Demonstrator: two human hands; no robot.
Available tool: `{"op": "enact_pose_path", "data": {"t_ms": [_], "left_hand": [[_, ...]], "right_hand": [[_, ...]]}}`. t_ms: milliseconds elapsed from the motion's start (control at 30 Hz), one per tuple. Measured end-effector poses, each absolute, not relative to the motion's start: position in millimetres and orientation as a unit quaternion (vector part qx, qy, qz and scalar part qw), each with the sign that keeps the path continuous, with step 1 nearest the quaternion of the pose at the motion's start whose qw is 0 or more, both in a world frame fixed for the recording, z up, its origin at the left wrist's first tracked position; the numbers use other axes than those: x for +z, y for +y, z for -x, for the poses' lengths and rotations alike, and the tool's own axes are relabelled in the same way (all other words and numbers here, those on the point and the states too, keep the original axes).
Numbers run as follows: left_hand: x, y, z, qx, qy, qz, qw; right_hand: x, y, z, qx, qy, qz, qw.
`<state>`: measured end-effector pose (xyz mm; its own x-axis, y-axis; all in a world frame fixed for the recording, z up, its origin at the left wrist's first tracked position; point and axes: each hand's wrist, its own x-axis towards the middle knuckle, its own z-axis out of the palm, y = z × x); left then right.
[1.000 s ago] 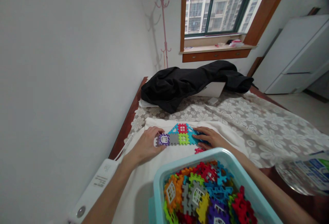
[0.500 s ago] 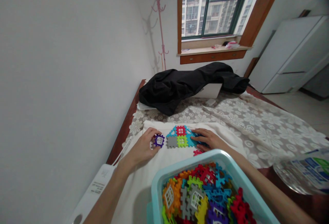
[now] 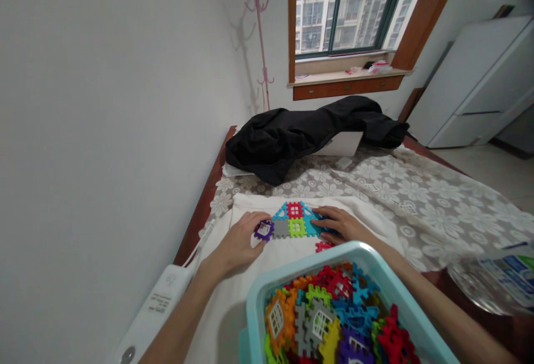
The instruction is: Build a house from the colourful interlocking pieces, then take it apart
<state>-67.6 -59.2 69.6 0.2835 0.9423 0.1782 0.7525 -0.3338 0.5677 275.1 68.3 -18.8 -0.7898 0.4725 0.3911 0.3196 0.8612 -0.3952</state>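
Between the thumb and fingers of my left hand point(image 3: 241, 242) is a purple building block point(image 3: 264, 230), a flat square with notched edges and a white window. Its right edge meets, or nearly meets, a grey block point(image 3: 281, 229) in a flat joined shape on the white cloth. That shape also has a lime green block point(image 3: 297, 227), a red block point(image 3: 294, 210) above it and blue pieces point(image 3: 311, 227) at the sides. My right hand point(image 3: 340, 224) lies with fingers spread on the blue right end, partly hiding it. A loose red-pink piece point(image 3: 323, 246) lies below that hand.
A light blue bin point(image 3: 300, 272) full of coloured notched blocks stands close in front. Black cloth point(image 3: 287, 136) covers something white at the back. At left lies a white power strip point(image 3: 161, 291); a clear plastic container point(image 3: 492, 280) is at right.
My left hand has moved the purple block right, up to the grey block's left edge. My right hand stays on the blue end. The view has shifted slightly.
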Motion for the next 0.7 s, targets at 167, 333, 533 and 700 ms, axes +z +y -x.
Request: {"op": "enact_pose_path", "data": {"t_ms": [167,333,533,700], "left_hand": [[70.2,-59.2,74.1,0.218,0.585,-0.76,0.182],[67.9,-55.2,76.4,0.233,0.578,-0.756,0.201],[64.7,-54.6,78.5,0.246,0.577,-0.75,0.211],[61.6,-52.7,77.3,0.246,0.584,-0.747,0.203]], "right_hand": [[-20.8,69.0,-275.2,0.169,-0.93,0.213,0.248],[-22.4,70.5,-275.3,0.173,-0.929,0.214,0.246],[-19.8,69.3,-274.3,0.177,-0.927,0.216,0.25],[-21.9,70.0,-274.3,0.17,-0.93,0.212,0.247]]}}
